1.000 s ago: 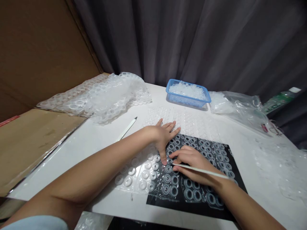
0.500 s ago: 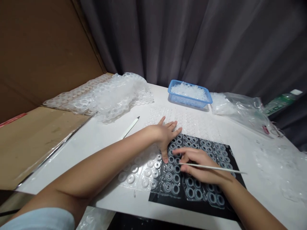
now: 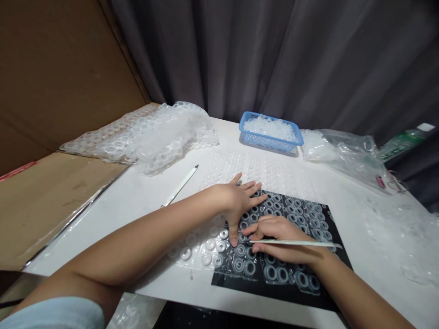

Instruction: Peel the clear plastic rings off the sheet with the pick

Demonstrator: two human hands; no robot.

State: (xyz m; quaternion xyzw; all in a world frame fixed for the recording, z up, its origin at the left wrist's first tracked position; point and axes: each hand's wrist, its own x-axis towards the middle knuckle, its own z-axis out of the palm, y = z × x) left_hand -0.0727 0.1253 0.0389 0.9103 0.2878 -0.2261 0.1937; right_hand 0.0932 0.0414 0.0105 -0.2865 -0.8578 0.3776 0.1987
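A clear plastic sheet of moulded rings (image 3: 270,273) lies partly over a black mat (image 3: 236,282) and partly over the white table. My left hand (image 3: 240,198) rests on it with fingers spread, the thumb pointing toward me. Just right of that thumb, my right hand (image 3: 277,235) pinches a thin whitish stick-like tool (image 3: 295,242), its long end reaching back over the wrist. The tool's working tip is hidden at the fingertips, close above the rings. Whether the right fingertips hold a small piece too, I cannot tell.
A blue basket (image 3: 270,141) of small translucent pieces stands at the back. A white pencil-like stick (image 3: 181,185) lies left of my forearm. Crumpled ring sheets (image 3: 168,137) are piled back left, beside cardboard (image 3: 65,196). At right are a clear bag (image 3: 343,153) and a green bottle (image 3: 404,141).
My left hand has shifted slightly right and toward me along the sheet. My right hand has moved a little left and down, bringing its fingertips nearer the left thumb.
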